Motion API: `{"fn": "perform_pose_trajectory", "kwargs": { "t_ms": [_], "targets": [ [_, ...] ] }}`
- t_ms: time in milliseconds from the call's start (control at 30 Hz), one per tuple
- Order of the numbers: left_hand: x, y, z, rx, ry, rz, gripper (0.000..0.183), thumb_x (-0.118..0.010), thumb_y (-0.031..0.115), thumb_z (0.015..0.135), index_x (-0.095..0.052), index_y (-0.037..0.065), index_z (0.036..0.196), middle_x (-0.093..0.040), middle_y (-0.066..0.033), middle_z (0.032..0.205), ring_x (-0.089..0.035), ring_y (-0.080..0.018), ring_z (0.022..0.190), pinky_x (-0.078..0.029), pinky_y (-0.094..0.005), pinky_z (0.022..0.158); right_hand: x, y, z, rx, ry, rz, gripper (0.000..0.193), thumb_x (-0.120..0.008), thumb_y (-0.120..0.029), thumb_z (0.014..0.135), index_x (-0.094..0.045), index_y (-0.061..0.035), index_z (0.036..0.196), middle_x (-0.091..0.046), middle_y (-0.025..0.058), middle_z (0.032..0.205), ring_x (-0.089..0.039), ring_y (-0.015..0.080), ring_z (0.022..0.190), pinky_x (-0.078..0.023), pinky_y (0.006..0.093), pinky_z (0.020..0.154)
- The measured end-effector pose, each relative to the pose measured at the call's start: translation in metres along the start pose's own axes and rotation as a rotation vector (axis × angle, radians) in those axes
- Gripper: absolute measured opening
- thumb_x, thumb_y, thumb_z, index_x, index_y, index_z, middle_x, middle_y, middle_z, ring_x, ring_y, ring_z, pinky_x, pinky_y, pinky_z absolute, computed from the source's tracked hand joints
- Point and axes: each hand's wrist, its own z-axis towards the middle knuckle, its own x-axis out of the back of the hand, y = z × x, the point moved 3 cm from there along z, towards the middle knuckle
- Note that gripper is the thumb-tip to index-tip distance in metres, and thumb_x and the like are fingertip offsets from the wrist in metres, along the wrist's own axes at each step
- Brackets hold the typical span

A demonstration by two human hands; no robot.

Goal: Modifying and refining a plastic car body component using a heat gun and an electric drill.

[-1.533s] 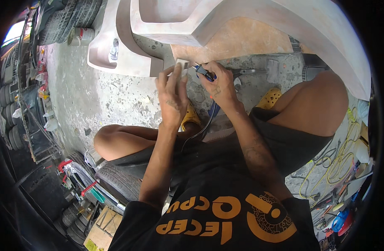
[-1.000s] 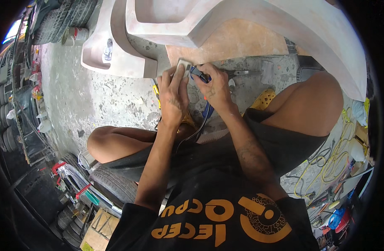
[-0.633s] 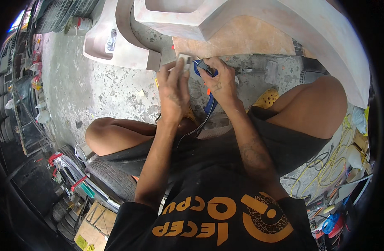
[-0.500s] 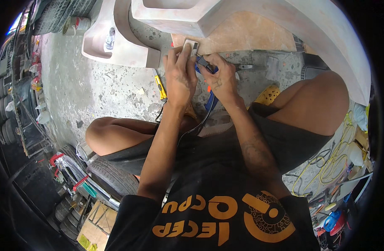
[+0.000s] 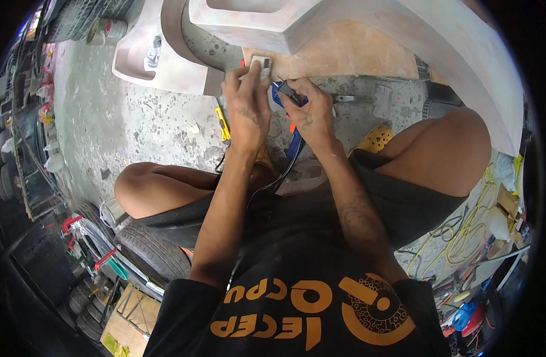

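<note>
My left hand [image 5: 248,110] grips a small whitish power socket [image 5: 261,61] with dark slots. The fingers of my right hand [image 5: 312,112] are closed on a black power plug [image 5: 290,91]. Its metal prongs point toward the socket, with a gap between the two. Below and behind the right hand lies a blue tool [image 5: 295,144] with an orange-red part, largely hidden by that hand. A yellow utility knife [image 5: 222,123] rests on the floor left of my left wrist. A dark cord runs down between my forearms.
Large pale molded panels [image 5: 249,30] stand in front of me, beside a tan board [image 5: 356,50]. My bent legs flank the work, with yellow clogs [image 5: 371,140] on my feet. Tires [image 5: 151,247] and clamps are at lower left, and a tangled yellow cord [image 5: 463,238] at lower right.
My left hand has moved slightly left with the socket, so socket and plug are now apart and the prongs show. The right hand still holds the plug, and the view has shifted slightly.
</note>
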Motion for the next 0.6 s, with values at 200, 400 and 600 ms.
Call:
{"fn": "perform_pose_trajectory", "kwargs": {
  "t_ms": [200, 400, 600],
  "targets": [
    [0.011, 0.007, -0.023, 0.113, -0.054, -0.020, 0.034, -0.063, -0.002, 0.095, -0.065, -0.002, 0.129, -0.060, -0.0209, 0.115, -0.055, -0.0359, 0.102, -0.048, -0.0427, 0.088, 0.005, -0.002, -0.001, 0.042, 0.025, -0.122, 0.024, -0.079, -0.002, 0.081, -0.064, 0.0031, 0.098, -0.071, 0.0217, 0.093, -0.071, 0.0379, 0.084, -0.056, 0.0392, 0.075],
    [0.000, 0.013, -0.013, -0.006, -0.062, 0.043, 0.035, -0.065, -0.004, 0.091, -0.066, -0.002, 0.125, -0.062, -0.0220, 0.114, -0.057, -0.0406, 0.098, -0.047, -0.0472, 0.088, 0.001, 0.000, 0.000, 0.082, 0.034, -0.131, 0.026, -0.080, -0.002, 0.079, -0.064, 0.0026, 0.098, -0.070, 0.0224, 0.092, -0.069, 0.0418, 0.083, -0.055, 0.0428, 0.073],
    [0.001, 0.009, -0.015, -0.016, -0.107, 0.050, 0.035, -0.065, -0.004, 0.090, -0.066, -0.001, 0.125, -0.062, -0.0229, 0.113, -0.057, -0.0409, 0.098, -0.047, -0.0470, 0.086, 0.001, 0.000, -0.002, 0.067, 0.037, -0.131, 0.026, -0.080, -0.003, 0.079, -0.063, 0.0026, 0.098, -0.069, 0.0237, 0.092, -0.069, 0.0434, 0.085, -0.054, 0.0436, 0.073]
  ]
}}
